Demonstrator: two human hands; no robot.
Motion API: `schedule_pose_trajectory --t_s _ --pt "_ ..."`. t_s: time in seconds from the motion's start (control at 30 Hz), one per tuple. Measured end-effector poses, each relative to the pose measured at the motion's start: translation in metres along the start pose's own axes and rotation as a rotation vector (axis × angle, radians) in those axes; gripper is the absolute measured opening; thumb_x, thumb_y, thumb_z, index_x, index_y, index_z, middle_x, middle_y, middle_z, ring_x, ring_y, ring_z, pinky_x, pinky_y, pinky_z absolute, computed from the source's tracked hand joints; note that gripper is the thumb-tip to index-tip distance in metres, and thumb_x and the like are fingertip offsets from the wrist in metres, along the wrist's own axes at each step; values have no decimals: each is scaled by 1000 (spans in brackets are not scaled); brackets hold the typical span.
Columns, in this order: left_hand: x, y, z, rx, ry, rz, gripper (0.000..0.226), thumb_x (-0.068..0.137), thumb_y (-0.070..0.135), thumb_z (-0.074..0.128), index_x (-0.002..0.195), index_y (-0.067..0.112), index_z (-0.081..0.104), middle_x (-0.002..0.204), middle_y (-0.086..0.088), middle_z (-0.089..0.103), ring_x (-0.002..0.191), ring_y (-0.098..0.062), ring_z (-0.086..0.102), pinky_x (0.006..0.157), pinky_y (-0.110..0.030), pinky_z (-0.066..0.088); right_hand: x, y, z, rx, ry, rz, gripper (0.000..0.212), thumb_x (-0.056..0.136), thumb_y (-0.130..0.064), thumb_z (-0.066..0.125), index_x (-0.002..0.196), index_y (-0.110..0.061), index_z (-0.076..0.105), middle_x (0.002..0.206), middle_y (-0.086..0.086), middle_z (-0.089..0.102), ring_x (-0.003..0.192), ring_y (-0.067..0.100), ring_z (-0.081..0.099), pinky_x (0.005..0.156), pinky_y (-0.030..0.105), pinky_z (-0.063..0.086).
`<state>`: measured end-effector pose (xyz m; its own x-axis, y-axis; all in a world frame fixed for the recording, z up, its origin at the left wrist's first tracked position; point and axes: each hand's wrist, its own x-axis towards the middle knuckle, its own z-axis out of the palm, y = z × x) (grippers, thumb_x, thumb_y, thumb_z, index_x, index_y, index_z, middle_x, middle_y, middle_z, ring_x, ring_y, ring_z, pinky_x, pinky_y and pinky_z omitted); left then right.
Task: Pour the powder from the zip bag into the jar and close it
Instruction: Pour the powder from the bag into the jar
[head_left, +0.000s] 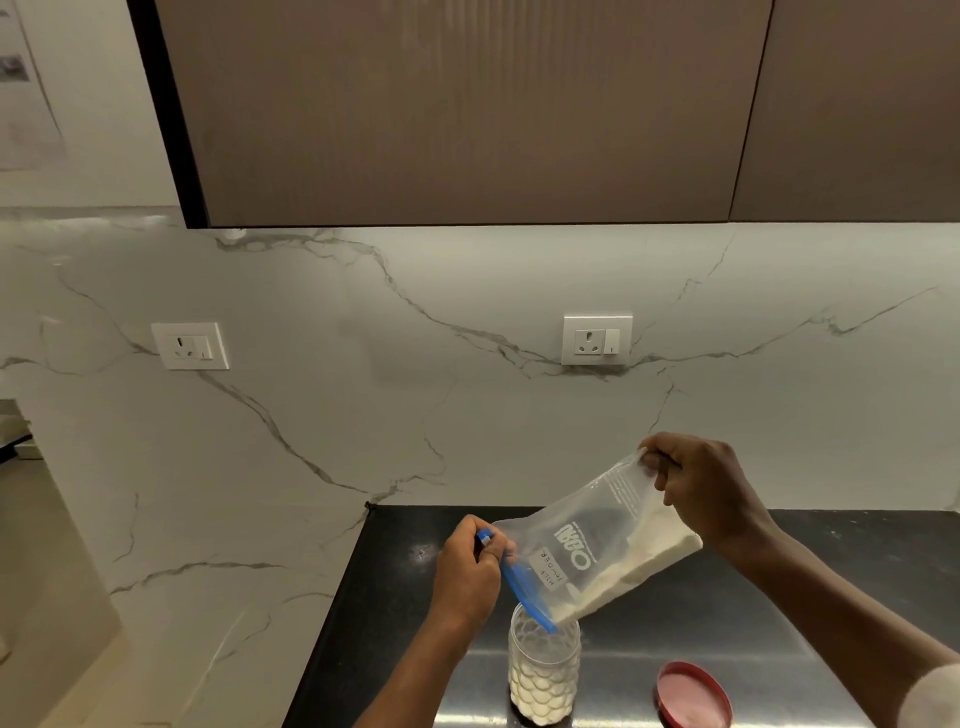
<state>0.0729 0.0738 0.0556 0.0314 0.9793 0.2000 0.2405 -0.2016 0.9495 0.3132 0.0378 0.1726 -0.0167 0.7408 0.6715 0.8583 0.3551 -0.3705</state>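
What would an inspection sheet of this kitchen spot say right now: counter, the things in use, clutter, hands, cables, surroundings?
Surface: dark counter, with a shiny steel patch under the jar.
Job's things: zip bag tilted, its blue zip edge at the mouth of the jar; powder in both. Red lid lies off, right of the jar.
Clutter: nothing seen.
Hands: left hand pinches the zip edge; right hand holds the bag's raised bottom corner.
Cables: nothing seen.
Surroundings: marble wall with two sockets, brown cabinets above.
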Motion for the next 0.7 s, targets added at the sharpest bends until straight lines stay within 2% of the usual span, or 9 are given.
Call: schedule_pose_trajectory --t_s 0.13,0.23,0.33,0.47,0.6,0.7 --pt "2 -3 1 4 10 -12 17 98 14 49 85 12 58 80 0 68 79 -14 66 77 -25 56 -3 0 -1 -1 10 -36 16 84 10 60 81 -2 71 62 -11 52 52 -1 50 52 6 40" --pt "1 -4 2 -11 20 -39 18 98 14 49 83 13 59 77 2 68 78 -13 66 75 -23 55 -2 1 0 -12 -10 -47 18 83 12 59 82 -2 72 62 -14 51 53 -1 50 54 8 41" --pt "3 -5 3 -20 23 -47 19 98 14 50 81 14 59 73 5 67 75 -11 65 72 -19 52 -2 -1 0 -17 19 -66 16 81 12 62 85 -1 71 68 -10 54 57 -4 50 59 6 40" --pt "2 -4 3 -11 24 -48 19 98 15 50 81 15 59 77 1 67 76 -13 65 70 -18 51 0 0 1 -20 8 -66 18 82 13 60 81 -1 72 61 -17 49 53 -3 49 51 4 41" --pt "3 -6 3 -25 28 -54 19 98 14 50 81 14 60 77 1 68 78 -15 66 71 -19 52 0 1 1 -26 37 -71 16 80 12 63 82 -1 71 64 -9 53 56 -5 49 56 6 39" --pt "2 -6 2 -35 35 -69 18 97 13 51 82 14 60 76 1 68 78 -14 66 75 -23 55 0 0 3 -16 6 -83 18 80 13 63 83 -2 72 67 -12 52 58 -7 49 57 3 40"
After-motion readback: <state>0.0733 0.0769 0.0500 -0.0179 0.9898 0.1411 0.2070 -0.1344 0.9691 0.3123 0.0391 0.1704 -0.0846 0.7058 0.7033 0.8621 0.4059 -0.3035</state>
